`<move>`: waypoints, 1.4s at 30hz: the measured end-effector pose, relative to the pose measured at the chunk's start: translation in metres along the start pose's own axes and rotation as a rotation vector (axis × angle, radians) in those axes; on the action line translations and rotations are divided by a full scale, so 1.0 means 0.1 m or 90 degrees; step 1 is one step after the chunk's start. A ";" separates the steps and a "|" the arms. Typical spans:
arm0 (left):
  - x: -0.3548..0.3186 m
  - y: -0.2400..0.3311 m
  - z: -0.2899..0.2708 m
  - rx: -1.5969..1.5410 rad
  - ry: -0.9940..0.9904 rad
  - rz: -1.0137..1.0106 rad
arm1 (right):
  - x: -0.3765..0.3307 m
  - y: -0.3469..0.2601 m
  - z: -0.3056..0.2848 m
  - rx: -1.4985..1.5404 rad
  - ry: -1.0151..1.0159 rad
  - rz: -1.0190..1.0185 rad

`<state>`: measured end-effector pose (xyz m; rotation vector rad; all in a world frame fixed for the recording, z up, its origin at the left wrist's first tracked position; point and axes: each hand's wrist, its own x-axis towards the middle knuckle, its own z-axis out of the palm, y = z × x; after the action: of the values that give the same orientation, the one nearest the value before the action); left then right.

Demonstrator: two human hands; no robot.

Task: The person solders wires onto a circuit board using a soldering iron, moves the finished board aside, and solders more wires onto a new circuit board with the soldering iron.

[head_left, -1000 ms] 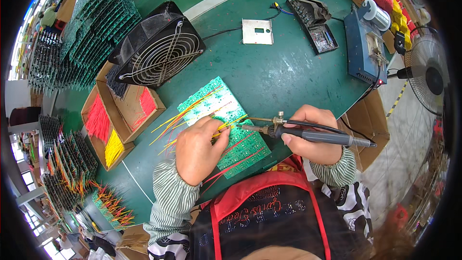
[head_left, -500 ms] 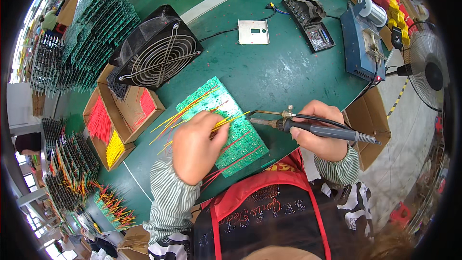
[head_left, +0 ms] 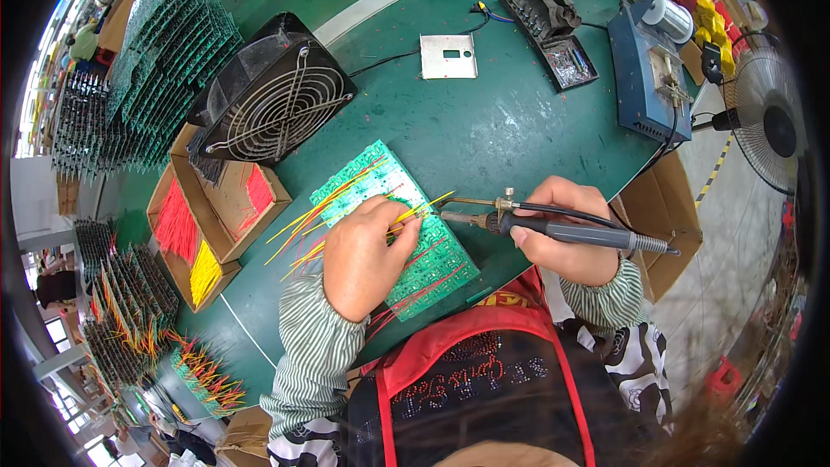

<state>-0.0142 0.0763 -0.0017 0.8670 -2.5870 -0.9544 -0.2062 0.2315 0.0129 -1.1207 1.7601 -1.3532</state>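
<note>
A green circuit board panel lies on the table in front of me, with red and yellow wires across it. My left hand is closed over the board, pinching yellow wires between thumb and fingertips. In my right hand is a grey soldering iron with a thin solder feed tube along its top. Its tip points left, close to the ends of the yellow wires at the board's right edge; whether they touch I cannot tell.
Left of the board stands a cardboard box with red and yellow wires, beside a black fan. Stacked circuit boards rise at far left. A white plate, a dark tray and a blue solder feeder lie beyond.
My left hand has shifted slightly to the right with the yellow wires. The soldering iron in my right hand has moved a little left. The whole view has shifted slightly.
</note>
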 end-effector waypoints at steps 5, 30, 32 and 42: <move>0.00 -0.01 0.01 -0.017 0.022 0.019 | -0.02 -0.01 -0.01 -0.001 0.020 -0.021; -1.32 -0.55 -1.36 0.882 -0.180 -0.067 | -0.17 -0.07 -0.01 0.005 0.020 -0.047; -1.38 -0.65 -1.20 0.961 -0.203 -0.169 | -0.20 -0.07 -0.01 0.007 0.015 -0.049; -1.40 -1.11 -0.92 0.925 -0.235 -0.108 | -0.27 -0.15 -0.01 -0.013 -0.022 -0.103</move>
<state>0.1846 0.0472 -0.0087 1.2089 -3.3243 1.1104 -0.1917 0.2551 0.0271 -1.3133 1.6937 -1.4038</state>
